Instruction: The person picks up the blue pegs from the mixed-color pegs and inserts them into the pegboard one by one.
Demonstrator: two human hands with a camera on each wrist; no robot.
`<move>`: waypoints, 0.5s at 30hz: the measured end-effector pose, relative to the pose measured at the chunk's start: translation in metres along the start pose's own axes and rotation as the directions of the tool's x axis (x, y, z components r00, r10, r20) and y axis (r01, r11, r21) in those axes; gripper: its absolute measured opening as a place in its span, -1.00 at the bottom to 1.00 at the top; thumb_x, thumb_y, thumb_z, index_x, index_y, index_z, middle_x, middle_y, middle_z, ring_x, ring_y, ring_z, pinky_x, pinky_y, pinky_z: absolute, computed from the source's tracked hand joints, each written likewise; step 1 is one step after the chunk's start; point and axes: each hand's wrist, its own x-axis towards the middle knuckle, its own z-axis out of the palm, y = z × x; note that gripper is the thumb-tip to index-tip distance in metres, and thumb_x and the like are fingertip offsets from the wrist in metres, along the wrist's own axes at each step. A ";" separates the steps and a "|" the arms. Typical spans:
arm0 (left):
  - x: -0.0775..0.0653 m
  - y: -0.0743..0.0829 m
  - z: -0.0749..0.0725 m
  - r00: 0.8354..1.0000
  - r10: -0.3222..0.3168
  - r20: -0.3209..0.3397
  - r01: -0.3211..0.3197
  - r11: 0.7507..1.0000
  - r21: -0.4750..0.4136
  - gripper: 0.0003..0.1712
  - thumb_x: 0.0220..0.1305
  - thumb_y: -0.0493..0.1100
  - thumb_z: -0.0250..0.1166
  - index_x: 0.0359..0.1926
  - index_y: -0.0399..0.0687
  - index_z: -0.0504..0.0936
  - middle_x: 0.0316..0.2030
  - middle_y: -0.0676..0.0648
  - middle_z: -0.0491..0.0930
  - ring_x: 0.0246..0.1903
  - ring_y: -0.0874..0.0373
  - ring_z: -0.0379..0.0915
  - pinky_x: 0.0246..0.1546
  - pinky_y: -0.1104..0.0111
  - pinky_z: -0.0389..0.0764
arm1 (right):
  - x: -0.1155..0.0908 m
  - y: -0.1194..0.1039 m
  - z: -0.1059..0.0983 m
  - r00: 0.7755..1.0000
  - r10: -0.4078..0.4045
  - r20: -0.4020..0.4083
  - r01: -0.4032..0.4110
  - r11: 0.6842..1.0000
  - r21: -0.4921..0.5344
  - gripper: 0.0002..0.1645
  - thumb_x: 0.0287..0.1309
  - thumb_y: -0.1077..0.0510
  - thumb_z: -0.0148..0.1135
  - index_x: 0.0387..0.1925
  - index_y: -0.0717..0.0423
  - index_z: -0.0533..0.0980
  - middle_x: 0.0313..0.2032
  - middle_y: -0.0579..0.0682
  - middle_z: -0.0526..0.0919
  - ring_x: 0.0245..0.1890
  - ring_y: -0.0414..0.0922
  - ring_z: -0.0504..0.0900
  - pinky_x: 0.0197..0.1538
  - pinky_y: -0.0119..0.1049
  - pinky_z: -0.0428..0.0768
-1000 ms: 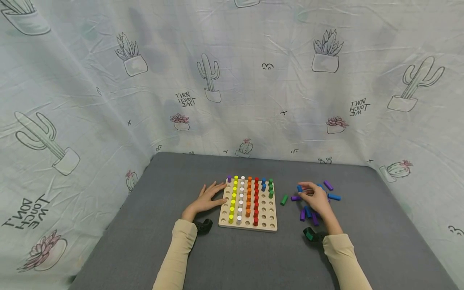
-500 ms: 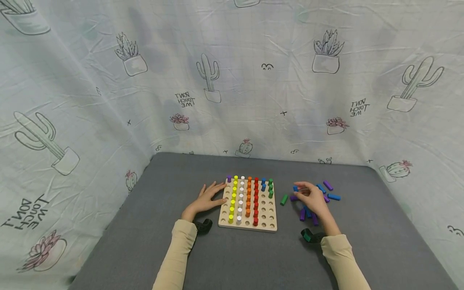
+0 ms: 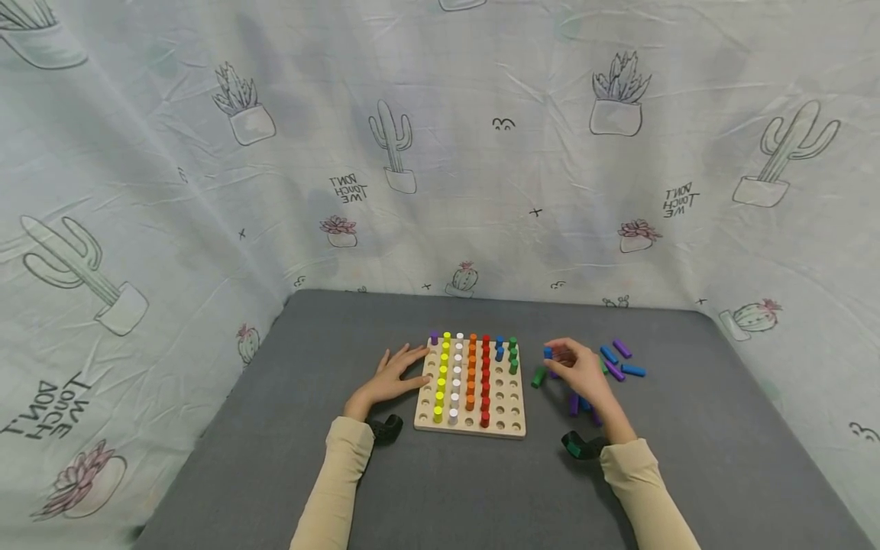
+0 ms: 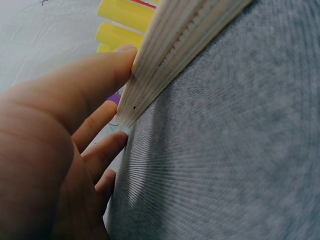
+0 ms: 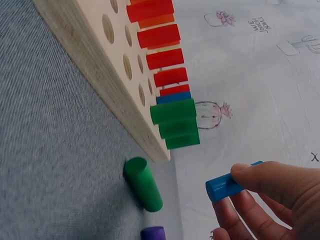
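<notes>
A wooden pegboard (image 3: 470, 431) carries columns of yellow, white, orange and red pegs, with a few blue and green ones at the back right and one purple peg (image 3: 435, 338) at the back left. My left hand (image 3: 392, 380) rests at the board's left edge, its fingers spread; the left wrist view has the thumb (image 4: 100, 75) against the board's side. My right hand (image 3: 580, 374) pinches a blue peg (image 5: 225, 186) between thumb and fingers, right of the board. A green peg (image 5: 143, 185) lies on the table between that hand and the board.
Several loose blue and purple pegs lie on the grey tablecloth (image 3: 440, 489) around my right hand, among them a purple peg (image 3: 622, 348) and a blue peg (image 3: 633, 371). A patterned curtain (image 3: 440, 168) hangs behind the table.
My right hand has moved left toward the board with the blue peg, uncovering more of the loose pegs on its right. My left hand has stayed at the board's edge.
</notes>
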 end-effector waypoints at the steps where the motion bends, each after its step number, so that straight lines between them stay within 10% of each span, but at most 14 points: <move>1: 0.000 0.000 0.000 1.000 0.002 0.000 -0.002 1.000 0.001 -0.24 0.12 0.24 0.08 0.31 0.20 0.07 0.31 0.06 0.01 0.33 0.02 -0.34 0.23 0.00 -0.50 | 0.000 -0.001 0.001 1.000 -0.005 -0.002 0.005 1.000 0.002 -0.64 0.00 0.17 0.23 -0.10 0.16 0.47 -0.25 0.10 0.57 -0.32 -0.06 0.56 -0.33 -0.20 0.56; 15: 0.000 0.000 0.001 1.000 -0.015 -0.007 0.015 1.000 0.010 -0.23 0.10 0.26 0.07 0.31 0.21 0.08 0.31 0.06 0.02 0.33 0.03 -0.33 0.23 0.00 -0.50 | 0.009 -0.009 0.013 0.999 -0.054 0.006 0.054 0.998 0.033 -0.63 0.00 0.13 0.23 -0.12 0.16 0.47 -0.26 0.10 0.58 -0.33 -0.13 0.56 -0.34 -0.18 0.55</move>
